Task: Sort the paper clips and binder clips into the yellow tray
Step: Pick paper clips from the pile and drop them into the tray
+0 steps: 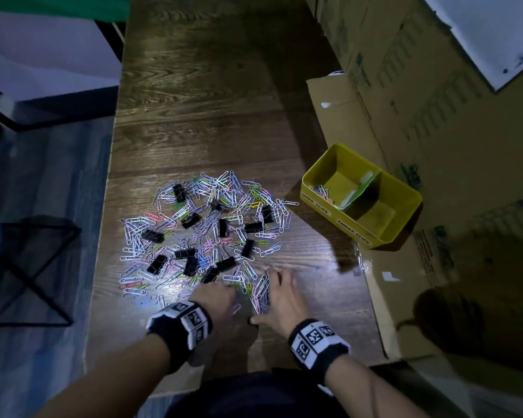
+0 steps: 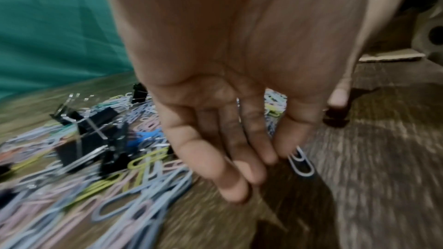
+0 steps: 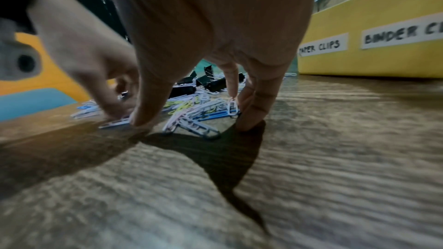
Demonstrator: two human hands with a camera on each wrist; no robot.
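A wide pile of coloured paper clips (image 1: 206, 227) mixed with black binder clips (image 1: 153, 235) lies on the wooden table. The yellow tray (image 1: 329, 212) stands to the right, with some paper clips (image 1: 322, 191) in its left compartment. Both hands work at the pile's near edge. My left hand (image 1: 224, 289) reaches down with straight fingers (image 2: 239, 168), a white clip (image 2: 300, 162) at their tips. My right hand (image 1: 272, 285) stands on its thumb and fingertips (image 3: 251, 111), walling a small heap of paper clips (image 3: 191, 118) towards the left hand. Neither hand grips anything.
Cardboard boxes (image 1: 405, 86) stand along the right side, behind and under the tray. The tray's front labels (image 3: 322, 45) read PAPER CLIPS and BINDER CLIPS. A few stray clips (image 1: 360, 257) lie near the tray's corner. A black wire stool (image 1: 34, 267) stands left of the table.
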